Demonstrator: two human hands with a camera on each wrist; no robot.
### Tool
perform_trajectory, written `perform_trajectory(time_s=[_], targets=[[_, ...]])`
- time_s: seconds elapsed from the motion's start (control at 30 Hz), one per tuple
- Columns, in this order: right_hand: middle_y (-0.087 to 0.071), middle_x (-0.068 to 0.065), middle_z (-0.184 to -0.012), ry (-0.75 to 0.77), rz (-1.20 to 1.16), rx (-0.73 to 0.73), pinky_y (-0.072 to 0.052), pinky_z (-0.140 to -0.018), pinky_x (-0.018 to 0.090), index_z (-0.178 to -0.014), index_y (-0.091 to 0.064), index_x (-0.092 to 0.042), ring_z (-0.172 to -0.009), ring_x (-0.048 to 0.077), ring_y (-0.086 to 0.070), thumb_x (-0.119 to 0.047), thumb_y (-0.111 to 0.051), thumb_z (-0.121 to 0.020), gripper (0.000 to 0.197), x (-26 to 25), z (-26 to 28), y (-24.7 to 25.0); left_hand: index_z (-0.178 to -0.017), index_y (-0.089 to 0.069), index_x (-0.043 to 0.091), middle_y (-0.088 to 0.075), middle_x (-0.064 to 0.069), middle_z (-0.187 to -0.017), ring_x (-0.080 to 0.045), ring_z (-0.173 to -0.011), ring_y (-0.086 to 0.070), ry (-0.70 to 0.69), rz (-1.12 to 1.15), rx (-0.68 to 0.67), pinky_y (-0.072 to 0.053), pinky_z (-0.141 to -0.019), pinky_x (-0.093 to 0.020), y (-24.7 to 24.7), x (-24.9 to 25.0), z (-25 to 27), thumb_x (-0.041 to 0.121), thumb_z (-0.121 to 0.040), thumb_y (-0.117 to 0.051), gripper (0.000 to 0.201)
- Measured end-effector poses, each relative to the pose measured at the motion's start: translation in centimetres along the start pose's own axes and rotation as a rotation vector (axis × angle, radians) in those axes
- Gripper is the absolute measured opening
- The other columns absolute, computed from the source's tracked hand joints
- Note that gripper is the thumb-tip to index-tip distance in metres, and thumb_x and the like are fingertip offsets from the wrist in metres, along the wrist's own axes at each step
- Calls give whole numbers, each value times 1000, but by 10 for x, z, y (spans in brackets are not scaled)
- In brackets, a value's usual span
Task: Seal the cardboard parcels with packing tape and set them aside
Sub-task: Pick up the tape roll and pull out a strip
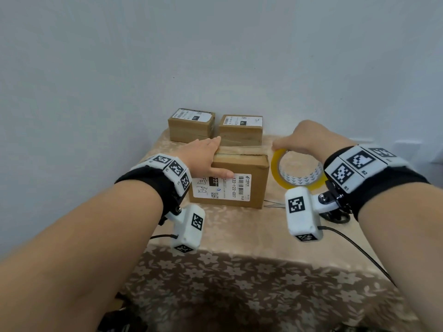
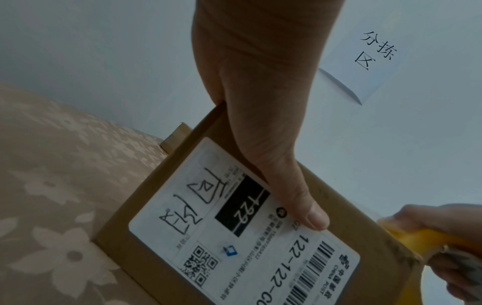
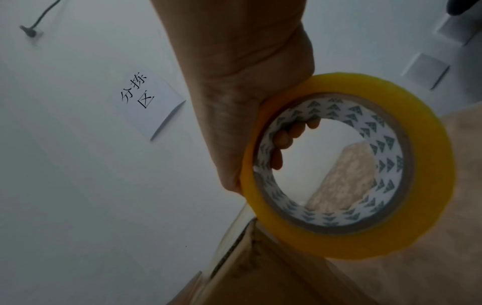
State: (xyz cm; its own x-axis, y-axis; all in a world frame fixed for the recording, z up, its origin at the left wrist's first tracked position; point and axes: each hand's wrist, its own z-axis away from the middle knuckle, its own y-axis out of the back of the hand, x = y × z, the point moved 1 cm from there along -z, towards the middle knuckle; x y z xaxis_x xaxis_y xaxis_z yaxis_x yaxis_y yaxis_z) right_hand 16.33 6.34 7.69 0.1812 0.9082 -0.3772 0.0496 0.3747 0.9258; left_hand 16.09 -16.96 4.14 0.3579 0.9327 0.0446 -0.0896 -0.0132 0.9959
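A cardboard parcel (image 1: pixel 256 167) with a white shipping label (image 1: pixel 223 188) stands in the middle of the table. My left hand (image 1: pixel 206 156) presses on its top left edge, with straight fingers on top and the thumb (image 2: pixel 300 202) flat on the label (image 2: pixel 234 237). My right hand (image 1: pixel 304 137) grips a yellow roll of packing tape (image 1: pixel 297 171) just right of the parcel, its fingers (image 3: pixel 287 136) curled through the roll's core (image 3: pixel 430 165). A strip of tape (image 1: pixel 239 150) runs from the roll across the parcel's top.
Two smaller labelled parcels (image 1: pixel 191 125) (image 1: pixel 241 130) stand side by side at the back against the wall. A floral cloth (image 1: pixel 239 271) covers the table. A thin cable (image 1: pixel 359 255) trails at the right. A paper sign (image 3: pixel 148 105) hangs on the wall.
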Motion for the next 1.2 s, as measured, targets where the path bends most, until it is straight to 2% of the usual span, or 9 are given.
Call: perform_trajectory(time_s=[0.07, 0.17, 0.4, 0.53, 0.63, 0.83, 0.97, 1.1, 1.2], targets=[[-49, 3, -66, -8, 10, -6, -43, -70, 38, -66, -49, -13, -67, 25, -51, -56, -67, -63, 46, 2, 0, -3, -152, -5, 13, -26, -4, -155, -27, -138, -30, -3, -3, 3, -26, -111, -39, 1, 0, 0, 74, -74, -53, 110], [-48, 3, -67, 2, -35, -12, -37, -57, 29, -67, -49, -11, -62, 18, -47, -48, -68, -72, 42, 6, 3, -13, -152, -4, 12, -20, -3, -157, -25, -140, -27, -20, -23, 5, -22, -113, -38, 1, 1, 0, 74, -75, -51, 110], [-51, 3, -69, 30, -116, 44, -34, -50, 26, -69, -53, -10, -61, 13, -46, -48, -69, -75, 42, 12, 8, -25, -150, 9, 9, 9, -7, -159, -16, -147, 2, -74, -204, -64, 0, -119, -38, 4, 15, -6, 85, -68, -25, 117], [-53, 4, -68, 15, -105, 89, -31, -49, 27, -70, -54, -9, -61, 14, -48, -48, -69, -73, 41, 12, 13, -27, -150, 8, 9, 11, -6, -159, -17, -147, 3, -255, -153, -67, -2, -120, -40, -2, 67, -10, 77, -79, -35, 108], [-49, 3, -63, 11, -154, 117, -31, -49, 28, -64, -52, -9, -57, 15, -46, -44, -68, -76, 41, 17, 17, -31, -151, 5, 10, 8, -5, -159, -14, -146, 1, -311, -83, -39, -2, -120, -35, -3, 68, -11, 71, -83, -38, 101], [-41, 1, -61, 36, -240, 155, -33, -52, 29, -60, -46, -11, -54, 18, -41, -46, -69, -75, 44, 21, 21, -36, -152, 0, 13, 0, -3, -160, -12, -146, -5, -145, -92, -5, -3, -116, -29, 0, 1, 17, 70, -82, -36, 97], [-42, 2, -60, 28, -243, 187, -36, -55, 31, -62, -49, -11, -55, 18, -43, -49, -68, -75, 45, 23, 24, -39, -151, 2, 8, 2, -9, -159, -20, -147, -7, -56, -181, -30, -9, -117, -36, 2, 21, 15, 74, -81, -32, 103], [-49, 3, -64, 31, -200, 208, -35, -54, 31, -66, -51, -10, -58, 17, -47, -54, -67, -75, 48, 24, 24, -39, -151, 3, 9, 7, -7, -159, -19, -147, -1, -185, -108, -67, -7, -117, -33, -3, 66, 8, 69, -86, -35, 96], [-47, 3, -63, 31, -216, 197, -34, -51, 30, -63, -50, -11, -56, 16, -45, -52, -68, -76, 47, 24, 24, -39, -152, -3, 13, 4, -3, -160, -15, -147, -3, -257, -31, -65, -6, -116, -29, -2, 64, 9, 61, -91, -37, 85]])
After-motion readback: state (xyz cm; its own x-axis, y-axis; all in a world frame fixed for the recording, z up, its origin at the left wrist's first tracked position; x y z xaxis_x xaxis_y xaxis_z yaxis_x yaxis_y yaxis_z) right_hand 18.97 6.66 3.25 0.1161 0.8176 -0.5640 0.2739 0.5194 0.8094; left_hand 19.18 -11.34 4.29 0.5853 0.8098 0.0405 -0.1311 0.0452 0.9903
